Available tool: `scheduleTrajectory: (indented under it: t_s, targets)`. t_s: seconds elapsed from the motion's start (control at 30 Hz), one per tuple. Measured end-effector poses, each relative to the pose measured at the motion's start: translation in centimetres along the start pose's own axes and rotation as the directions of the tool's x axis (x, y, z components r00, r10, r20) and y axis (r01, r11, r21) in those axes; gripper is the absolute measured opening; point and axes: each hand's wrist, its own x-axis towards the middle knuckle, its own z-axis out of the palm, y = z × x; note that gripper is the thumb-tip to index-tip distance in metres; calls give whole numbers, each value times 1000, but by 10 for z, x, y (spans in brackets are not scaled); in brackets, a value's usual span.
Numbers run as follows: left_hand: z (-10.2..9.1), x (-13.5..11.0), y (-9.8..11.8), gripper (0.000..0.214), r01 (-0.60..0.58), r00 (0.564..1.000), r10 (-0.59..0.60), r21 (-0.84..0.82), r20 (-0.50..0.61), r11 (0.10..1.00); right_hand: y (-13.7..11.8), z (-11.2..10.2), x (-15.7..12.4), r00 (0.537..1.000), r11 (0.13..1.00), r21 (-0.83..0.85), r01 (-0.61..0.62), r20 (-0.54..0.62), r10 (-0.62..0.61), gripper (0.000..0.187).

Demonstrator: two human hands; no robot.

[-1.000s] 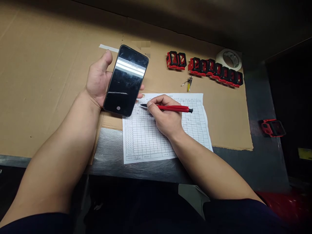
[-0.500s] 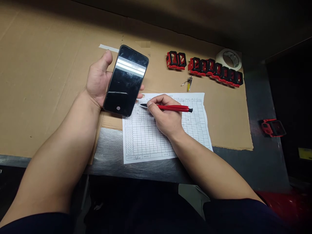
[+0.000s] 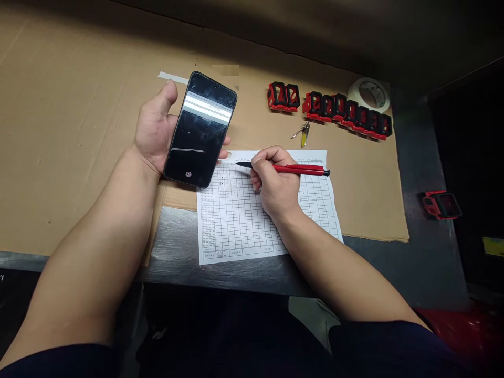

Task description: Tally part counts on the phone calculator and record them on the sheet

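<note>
A black smartphone (image 3: 200, 134) lies tilted in my left hand (image 3: 154, 128), its dark screen showing a fingerprint symbol and a bright reflection. The thumb stands off its left edge, and fingertips show past the right edge. My right hand (image 3: 277, 181) pinches a red pen (image 3: 301, 169) with a black tip, which points left over the printed form (image 3: 240, 226). Whether the tip touches the paper I cannot tell. The form is a ruled grid with a few handwritten marks in its upper rows and handwriting at the bottom left. The right hand and forearm cover part of it.
Several red-and-black frames (image 3: 346, 113) stand in a row at the back right, beside a tape roll (image 3: 369, 94). A nail clipper (image 3: 304, 134) lies before them. Another red-and-black piece (image 3: 440, 205) sits at the metal table's right edge. Cardboard (image 3: 79, 131) covers much of the tabletop.
My right hand has shifted right with the pen, whose tip has moved right and slightly up, away from the phone. My left hand and the phone have moved slightly left.
</note>
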Motion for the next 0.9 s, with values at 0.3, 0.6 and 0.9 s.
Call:
scheduleTrajectory:
  t_s: [0.3, 0.6, 0.9]
  targets:
    - [4, 1, 0, 94, -25, 1000, 25, 10, 16, 1000, 1, 0, 0, 1000, 1000, -25, 15, 10, -15, 16]
    - [5, 1, -1, 85, -14, 1000, 15, 48, -12, 999, -3, 2, -5, 998, 992, -119, 29, 56, -22, 19]
    - [-1, 1, 0, 98, 18, 1000, -17, 14, -25, 1000, -5, 3, -5, 995, 989, -147, 21, 95, -7, 13]
